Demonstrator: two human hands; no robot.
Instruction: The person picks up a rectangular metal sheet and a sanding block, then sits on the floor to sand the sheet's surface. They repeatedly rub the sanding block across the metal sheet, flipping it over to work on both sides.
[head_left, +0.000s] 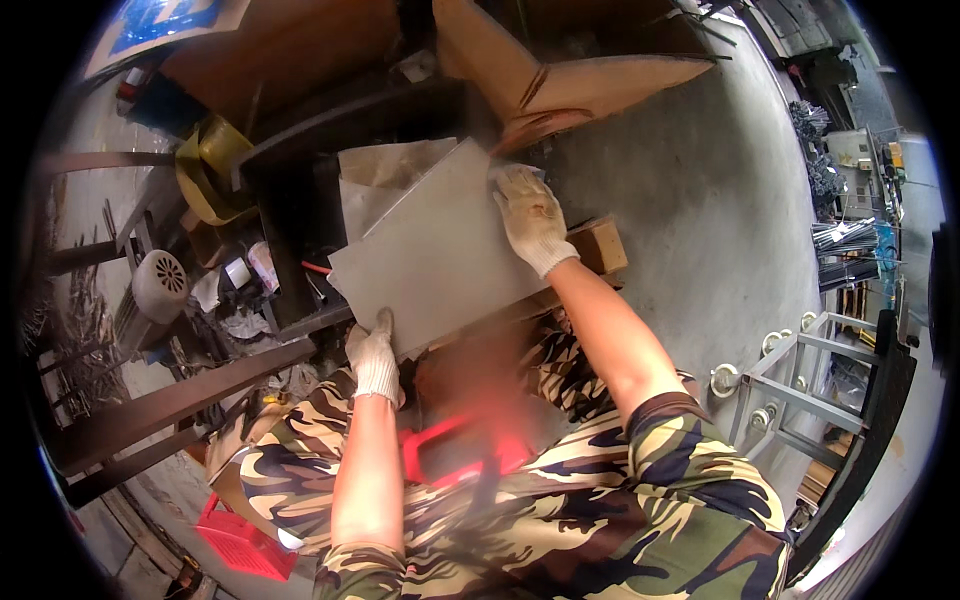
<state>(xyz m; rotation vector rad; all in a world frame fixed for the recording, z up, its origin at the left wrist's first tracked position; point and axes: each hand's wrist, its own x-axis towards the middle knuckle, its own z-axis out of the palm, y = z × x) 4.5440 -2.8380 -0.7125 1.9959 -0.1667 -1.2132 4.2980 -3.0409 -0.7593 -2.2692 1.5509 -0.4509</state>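
Both hands wear pale knitted work gloves. A flat grey sheet point(440, 250), smooth and stiff-looking, lies tilted across the dark work surface before me. My left hand point(374, 358) grips its near left edge, thumb on top and the other fingers mostly hidden beneath. On the sheet's far right side, my right hand point(530, 218) rests with fingers stretched flat over the edge; its palm side is hidden, and the back of the glove is stained. Under the sheet's far left part, a second, paler brownish sheet point(390, 170) sticks out.
Brown cardboard point(600, 90) stands beyond the sheets. A yellow tape-like roll point(215, 165) and a white vented motor cover point(160, 280) are at left, near a steel beam point(190, 400). A small carton point(598, 245) sits beside my right wrist. A wheeled metal frame point(800, 385) stands at right.
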